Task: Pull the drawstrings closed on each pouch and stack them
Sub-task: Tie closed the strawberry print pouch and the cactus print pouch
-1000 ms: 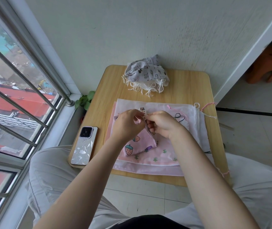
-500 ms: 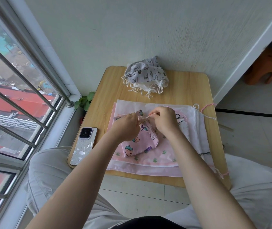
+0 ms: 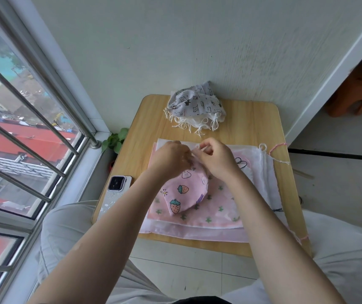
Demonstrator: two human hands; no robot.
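A small pink pouch with a strawberry print (image 3: 181,194) lies on a pile of flat pink and white pouches (image 3: 219,207) on the wooden table (image 3: 252,121). My left hand (image 3: 170,159) grips the pouch's gathered top. My right hand (image 3: 216,160) pinches its white drawstring just beside the left hand. At the back of the table sits a heap of closed grey cat-print pouches (image 3: 195,106) with white cords hanging toward me.
A phone (image 3: 113,191) lies at the table's left edge. A window with metal bars (image 3: 33,128) runs along the left and a small green plant (image 3: 115,140) stands below it. Loose pink and white cords (image 3: 274,150) trail at the pile's right. My knees flank the table.
Both hands have moved away from me toward the back of the pile, taking the strawberry pouch's top with them. The pouch's mouth looks more gathered.
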